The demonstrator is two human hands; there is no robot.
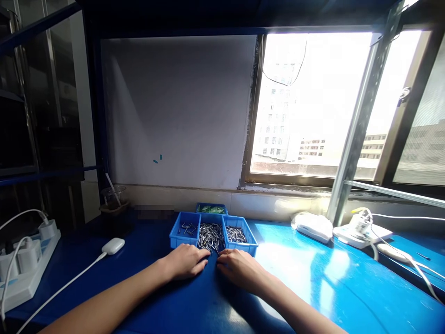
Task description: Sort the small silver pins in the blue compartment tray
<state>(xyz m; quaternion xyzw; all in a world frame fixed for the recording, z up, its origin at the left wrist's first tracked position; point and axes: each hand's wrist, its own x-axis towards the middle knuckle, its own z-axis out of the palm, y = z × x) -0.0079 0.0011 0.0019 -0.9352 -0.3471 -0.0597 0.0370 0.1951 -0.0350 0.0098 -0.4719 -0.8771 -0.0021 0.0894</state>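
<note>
Three blue bins stand together in the middle of the blue table. The left bin (175, 240) holds a few scattered metal pins, and the right bin (249, 248) holds many small metal pieces. Between them lies a dense pile of metal pins (211, 235). My left hand (187, 260) rests at the front of the left bin, thumb and fingertips near the pile. My right hand (236, 265) rests before the right bin, its fingertips also at the pile's front edge. Both hands have bent fingers; whether anything small is between them is hidden.
Behind the bins is a blue tray (211, 204) with green items. A white earphone case (113, 246) on a cable and a cup (115, 198) are left. Power strips (29, 266) stand far left and right (382, 231), beside a white packet (312, 226).
</note>
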